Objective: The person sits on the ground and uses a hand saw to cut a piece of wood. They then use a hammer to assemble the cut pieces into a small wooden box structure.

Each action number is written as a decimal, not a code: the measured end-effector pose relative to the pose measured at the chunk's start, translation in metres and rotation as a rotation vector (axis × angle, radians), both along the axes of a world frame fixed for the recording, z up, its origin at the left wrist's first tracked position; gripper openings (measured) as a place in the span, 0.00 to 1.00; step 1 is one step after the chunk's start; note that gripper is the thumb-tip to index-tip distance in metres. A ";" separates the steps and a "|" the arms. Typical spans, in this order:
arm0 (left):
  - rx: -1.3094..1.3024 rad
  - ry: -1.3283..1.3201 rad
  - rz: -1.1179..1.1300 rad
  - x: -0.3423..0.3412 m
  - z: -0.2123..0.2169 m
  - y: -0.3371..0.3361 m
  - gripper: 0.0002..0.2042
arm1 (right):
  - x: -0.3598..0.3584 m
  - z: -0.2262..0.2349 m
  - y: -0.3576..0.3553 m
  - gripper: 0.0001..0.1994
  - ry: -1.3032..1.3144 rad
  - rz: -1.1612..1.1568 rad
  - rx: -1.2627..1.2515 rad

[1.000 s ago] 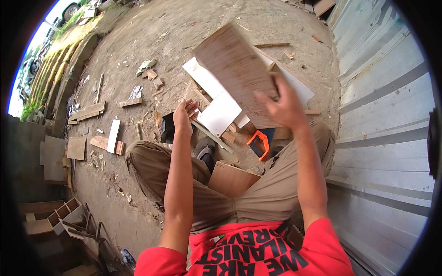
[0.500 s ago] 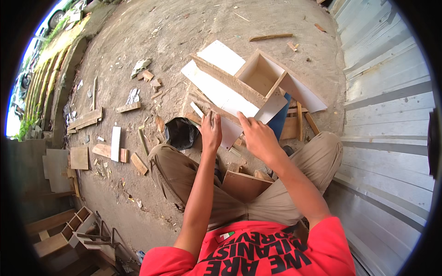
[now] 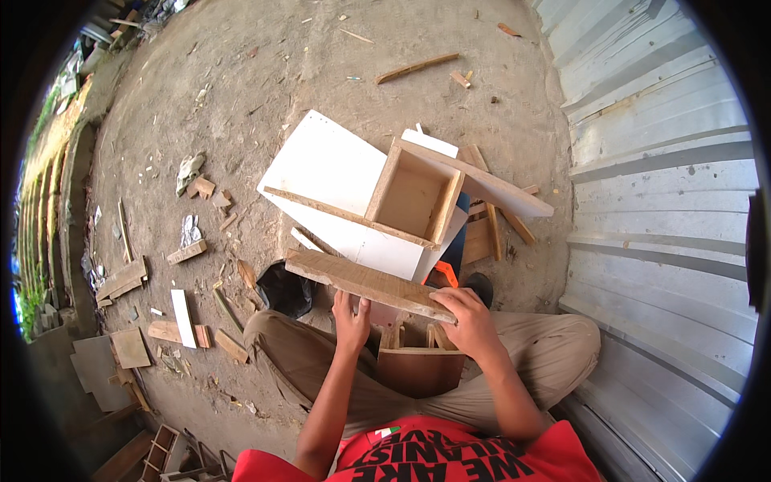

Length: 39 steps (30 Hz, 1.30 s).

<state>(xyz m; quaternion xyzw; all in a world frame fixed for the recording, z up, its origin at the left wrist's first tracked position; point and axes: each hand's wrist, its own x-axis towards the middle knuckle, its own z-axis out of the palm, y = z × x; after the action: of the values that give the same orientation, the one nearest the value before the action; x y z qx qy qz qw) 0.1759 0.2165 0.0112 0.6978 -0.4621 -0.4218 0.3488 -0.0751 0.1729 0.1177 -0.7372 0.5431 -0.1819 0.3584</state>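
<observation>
A rough wooden plank (image 3: pixel 361 283) lies crosswise in front of me, held up at a slight slant, its left end farther away. My left hand (image 3: pixel 351 323) is closed on its near edge, left of the middle, with the thumb up against the wood. Around the right end, my right hand (image 3: pixel 472 320) is wrapped. Just beyond the plank rests a partly built piece of white board (image 3: pixel 325 157) and wood, with a narrow strip (image 3: pixel 345 215) standing along it and an open box compartment (image 3: pixel 414 197) on its right.
A wooden box (image 3: pixel 419 373) holding wood pieces stands between my legs. Past the plank's right end shows an orange object (image 3: pixel 443 275), partly hidden. A black bag (image 3: pixel 285 289) sits by my left knee. Offcuts (image 3: pixel 181 331) litter the ground leftward; a corrugated metal wall (image 3: pixel 658 217) runs along the right.
The plank is now raised and closer to me, gripped in both hands, which were at the board's near edge before. The view has shifted, and the orange object has come into sight.
</observation>
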 end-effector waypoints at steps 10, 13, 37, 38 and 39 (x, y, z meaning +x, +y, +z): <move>0.102 -0.122 0.011 -0.029 0.008 -0.002 0.42 | -0.014 -0.013 0.000 0.22 -0.152 -0.052 -0.004; 0.071 0.010 0.004 -0.025 0.000 -0.007 0.43 | -0.016 -0.012 0.001 0.19 -0.183 -0.017 -0.014; 0.078 0.725 0.284 -0.012 0.018 -0.011 0.58 | 0.019 -0.064 0.019 0.17 -0.360 -0.199 -0.006; 0.060 0.726 0.273 -0.013 0.019 -0.010 0.58 | 0.021 -0.072 0.020 0.17 -0.324 -0.194 -0.122; 0.078 0.723 0.274 -0.013 0.019 -0.010 0.57 | 0.022 -0.079 0.022 0.16 -0.287 -0.190 -0.238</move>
<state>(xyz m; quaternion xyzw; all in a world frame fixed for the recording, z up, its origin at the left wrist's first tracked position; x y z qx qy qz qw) 0.1624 0.2067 0.0306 0.5722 -0.1954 -0.6071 0.5156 -0.0531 0.1953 0.0390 -0.6864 0.5283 -0.3807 0.3238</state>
